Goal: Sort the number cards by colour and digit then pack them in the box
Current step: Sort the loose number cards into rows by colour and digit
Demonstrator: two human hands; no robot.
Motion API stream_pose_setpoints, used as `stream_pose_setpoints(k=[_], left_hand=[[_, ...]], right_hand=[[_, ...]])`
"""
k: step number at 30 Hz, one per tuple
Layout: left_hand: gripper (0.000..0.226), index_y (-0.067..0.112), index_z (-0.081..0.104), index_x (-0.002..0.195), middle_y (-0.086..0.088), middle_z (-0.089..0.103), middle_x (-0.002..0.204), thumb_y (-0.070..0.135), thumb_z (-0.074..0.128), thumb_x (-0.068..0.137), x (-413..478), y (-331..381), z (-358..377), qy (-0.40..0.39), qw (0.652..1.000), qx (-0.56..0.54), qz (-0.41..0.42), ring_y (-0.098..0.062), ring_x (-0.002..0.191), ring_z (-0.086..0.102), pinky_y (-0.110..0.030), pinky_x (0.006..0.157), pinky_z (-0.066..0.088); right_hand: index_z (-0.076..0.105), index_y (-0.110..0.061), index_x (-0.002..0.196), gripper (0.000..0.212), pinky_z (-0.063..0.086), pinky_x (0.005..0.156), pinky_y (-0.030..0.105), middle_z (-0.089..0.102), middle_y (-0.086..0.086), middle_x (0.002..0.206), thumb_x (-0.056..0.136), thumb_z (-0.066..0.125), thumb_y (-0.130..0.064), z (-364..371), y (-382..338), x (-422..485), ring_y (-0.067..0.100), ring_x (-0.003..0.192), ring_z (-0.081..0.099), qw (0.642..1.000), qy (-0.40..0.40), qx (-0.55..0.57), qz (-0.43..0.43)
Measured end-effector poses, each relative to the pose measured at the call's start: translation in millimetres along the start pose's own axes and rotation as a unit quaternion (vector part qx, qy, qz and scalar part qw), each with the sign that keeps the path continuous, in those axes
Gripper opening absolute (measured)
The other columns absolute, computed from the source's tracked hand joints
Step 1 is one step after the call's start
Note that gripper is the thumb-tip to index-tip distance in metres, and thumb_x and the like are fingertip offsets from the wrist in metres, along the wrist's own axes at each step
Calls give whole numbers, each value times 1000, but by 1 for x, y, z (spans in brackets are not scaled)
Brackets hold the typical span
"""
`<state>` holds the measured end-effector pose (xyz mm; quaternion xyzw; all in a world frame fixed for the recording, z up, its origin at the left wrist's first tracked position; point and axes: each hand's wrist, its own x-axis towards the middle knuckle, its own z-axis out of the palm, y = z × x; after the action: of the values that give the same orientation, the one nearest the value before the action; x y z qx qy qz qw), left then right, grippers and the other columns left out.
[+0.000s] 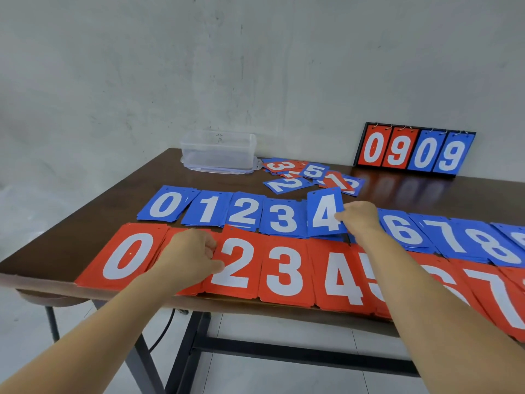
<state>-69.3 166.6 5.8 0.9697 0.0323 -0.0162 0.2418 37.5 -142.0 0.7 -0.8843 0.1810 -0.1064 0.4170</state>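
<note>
Two rows of card stacks lie on the dark table [113, 206]: blue stacks from 0 [166, 204] rightward at the back, red stacks from 0 [127, 255] rightward at the front. My left hand [191, 255] pinches the left edge of a red 2 card [241, 264] above its stack, covering the red 1 stack. My right hand [359, 216] pinches a blue 4 card [326, 213], tilted over the blue 4 stack. A loose pile of mixed cards [311, 173] lies behind the rows. The clear plastic box [218, 152] stands at the back.
A flip scoreboard [414, 150] showing 0 9 0 9 leans on the wall at the back right. The front row of red cards reaches the table's near edge. The wall runs close behind the table.
</note>
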Motion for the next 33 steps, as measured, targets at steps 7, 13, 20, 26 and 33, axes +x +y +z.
stream_pose_setpoints(k=[7,13,20,26,33], left_hand=[[39,20,61,119,7,67,103,33,73,83,-1,10,7,26,999,44,5,-7,87,62,-17,77,52],[43,17,59,125,1,65,114,27,71,85,9,37,19,43,999,-10,30,-10,95,58,-25,87,52],[38,16,61,123,3,63,104,24,68,87,33,89,37,56,995,-15,83,-13,97,60,-27,89,52],[34,13,64,119,-1,65,104,26,68,88,72,105,40,45,994,-27,94,-15,97,62,-29,89,53],[27,12,68,111,5,64,89,21,70,86,151,104,26,44,993,-69,89,-11,89,62,-21,79,49]], right_hand=[[35,-17,63,37,20,43,25,32,0,60,82,64,-5,14,8,3,15,51,32,983,32,-177,-39],[47,-17,82,20,24,45,25,36,-2,63,87,66,-18,12,10,5,18,59,40,970,14,-232,-66],[56,-15,80,12,37,51,27,58,0,79,90,62,-18,8,16,10,18,70,53,973,9,-201,-109],[71,-5,104,20,56,82,47,69,14,109,92,61,-18,-9,6,28,31,99,65,973,14,-191,-127],[74,-8,89,18,54,67,34,71,12,92,92,59,-19,-14,4,94,25,83,66,973,18,-209,-95]])
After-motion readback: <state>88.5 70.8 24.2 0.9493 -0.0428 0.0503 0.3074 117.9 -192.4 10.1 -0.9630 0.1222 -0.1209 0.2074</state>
